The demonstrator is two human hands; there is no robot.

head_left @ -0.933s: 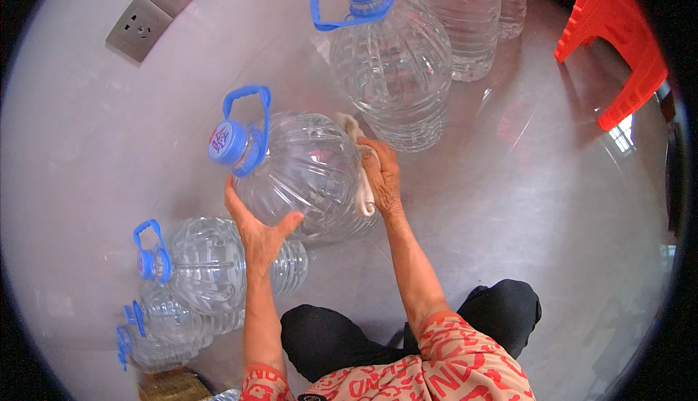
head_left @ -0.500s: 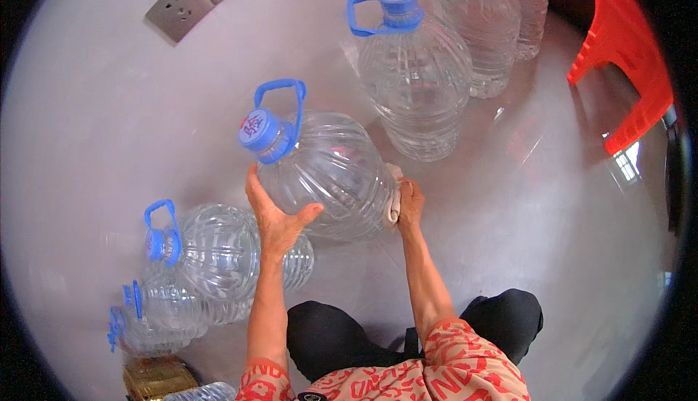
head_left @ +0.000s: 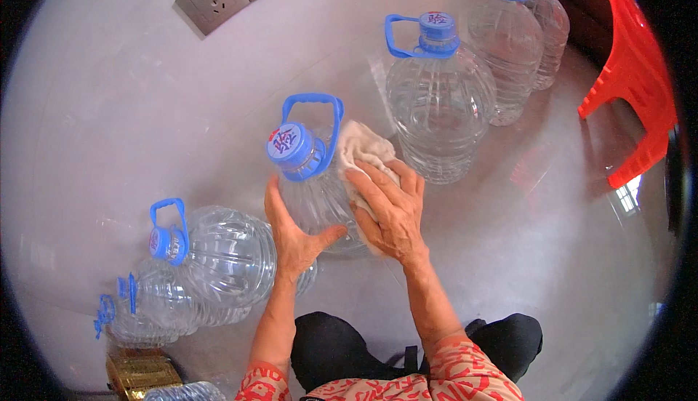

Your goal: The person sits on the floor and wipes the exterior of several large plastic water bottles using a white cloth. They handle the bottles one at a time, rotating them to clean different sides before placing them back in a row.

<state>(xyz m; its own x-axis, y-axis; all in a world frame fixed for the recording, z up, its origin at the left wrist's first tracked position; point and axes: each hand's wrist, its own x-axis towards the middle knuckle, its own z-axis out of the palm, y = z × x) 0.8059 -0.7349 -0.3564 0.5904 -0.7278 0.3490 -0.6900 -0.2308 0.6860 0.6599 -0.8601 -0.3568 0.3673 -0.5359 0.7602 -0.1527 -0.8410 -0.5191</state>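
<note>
Red patterned sleeves (head_left: 465,372), black trousers (head_left: 342,343)

A gold package (head_left: 142,373) sits at the lower left (partly cut off); bottle caps carry round blue-and-red labels (head_left: 285,140).

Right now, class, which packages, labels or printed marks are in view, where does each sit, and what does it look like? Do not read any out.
Cap label: round, blue with red print, on the held bottle's cap.
Second cap label: same colours, on the upright bottle behind.
Gold package: shiny, boxy, at the lower left edge.
No screens or signs.
</note>
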